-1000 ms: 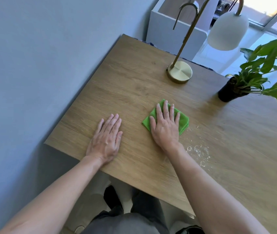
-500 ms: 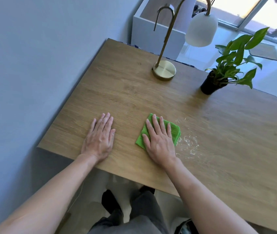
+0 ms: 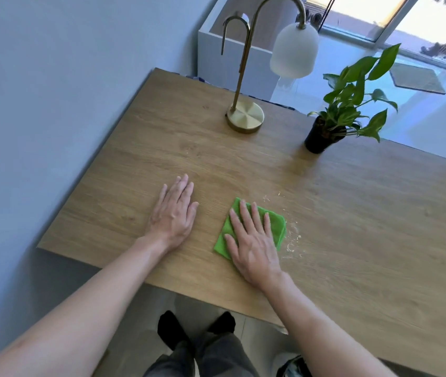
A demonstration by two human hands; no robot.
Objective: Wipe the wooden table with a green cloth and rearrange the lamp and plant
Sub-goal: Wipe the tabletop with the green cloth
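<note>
Right hand flat, fingers spread, pressing green cloth near front edge of wooden table. Left hand flat, empty, beside it. Brass lamp, potted plant at back edge.

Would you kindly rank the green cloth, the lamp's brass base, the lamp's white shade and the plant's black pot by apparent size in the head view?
1. Green cloth, partly hidden under the right hand
2. White shade
3. Brass base
4. Black pot

The cloth lies nearest the camera, so true sizes are unsure.
</note>
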